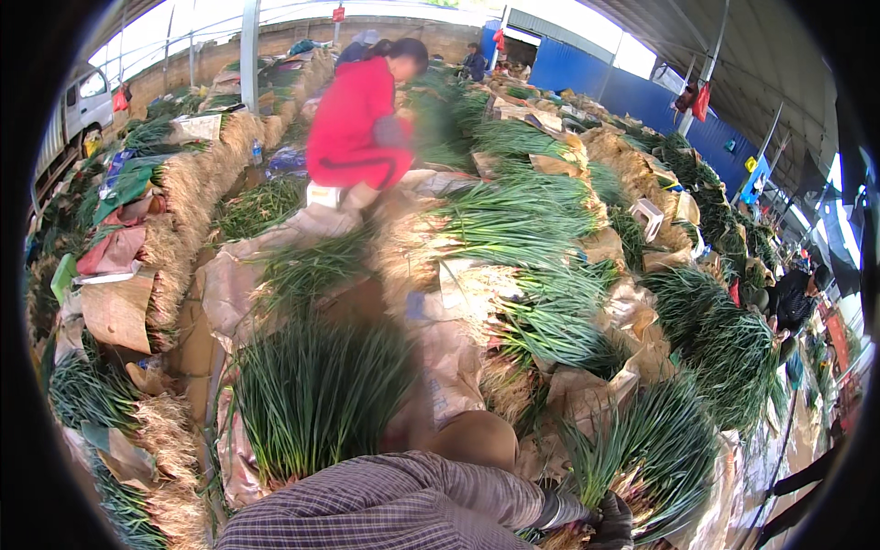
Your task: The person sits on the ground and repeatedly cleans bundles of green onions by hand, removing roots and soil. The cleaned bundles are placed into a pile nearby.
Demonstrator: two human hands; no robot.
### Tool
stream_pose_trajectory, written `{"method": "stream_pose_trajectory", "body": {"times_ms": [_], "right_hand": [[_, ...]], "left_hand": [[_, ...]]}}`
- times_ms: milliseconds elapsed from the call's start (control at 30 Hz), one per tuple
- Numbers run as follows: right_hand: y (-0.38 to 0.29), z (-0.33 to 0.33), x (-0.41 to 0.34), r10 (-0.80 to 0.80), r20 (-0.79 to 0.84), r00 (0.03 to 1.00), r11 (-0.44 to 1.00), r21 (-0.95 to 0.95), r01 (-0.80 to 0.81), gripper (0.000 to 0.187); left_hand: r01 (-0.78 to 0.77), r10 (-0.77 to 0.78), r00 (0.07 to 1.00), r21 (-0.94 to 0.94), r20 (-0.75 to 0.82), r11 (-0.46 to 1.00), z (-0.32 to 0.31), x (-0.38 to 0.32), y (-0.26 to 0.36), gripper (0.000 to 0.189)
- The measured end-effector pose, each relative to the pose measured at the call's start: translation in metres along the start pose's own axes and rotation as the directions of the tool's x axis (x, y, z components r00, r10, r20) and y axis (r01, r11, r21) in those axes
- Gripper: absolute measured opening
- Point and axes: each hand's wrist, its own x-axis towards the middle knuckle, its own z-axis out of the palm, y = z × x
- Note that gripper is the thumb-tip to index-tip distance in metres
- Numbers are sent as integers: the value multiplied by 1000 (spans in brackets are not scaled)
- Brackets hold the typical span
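A checked sleeve crosses the bottom of the view to the right and ends in a grey cuff and a dark glove. This looks like my left hand (610,520), shut around a small bunch of green onions (590,474). Its leaves rise above the glove and pale roots show below. Beside it leans a larger pile of green onions (663,454). My right hand is out of view. In front of my arm, a dense sheaf of green onions (316,395) stands upright. My bent knee (478,440) shows behind the sleeve.
A person in red (361,130) sits on a low white stool (323,194) ahead. Long rows of green onions (522,213), roots outward, lie on woven sacks (450,371). Another person (794,299) works at the right. A metal post (249,55) stands at the upper left.
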Motion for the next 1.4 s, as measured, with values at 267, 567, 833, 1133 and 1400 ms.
{"method": "stream_pose_trajectory", "body": {"times_ms": [267, 567, 833, 1133, 1400], "right_hand": [[14, -7, -5, -208, -48, 977, 973, -115, 201, 15], [20, -12, -84, 69, 247, 967, 715, -688, 125, 50], [-1, -89, -121, -171, -340, 925, 965, -246, 88, 24], [24, -70, -51, 330, -209, 921, 690, -612, -386, 51], [17, -52, -89, 294, -219, 930, 954, 136, -269, 38]], "left_hand": [[-79, 79, 997, -29, 24, 996, 11, -11, 11, 22], [13, 72, 975, -380, 209, 925, -27, 5, 0, 22], [-7, 7, 1000, -13, -11, 1000, -3, 14, 9, 16], [171, -165, 984, -91, 67, 981, 6, 21, -10, 10], [291, -270, 957, 312, -107, 904, 27, 5, -14, 12]]}}
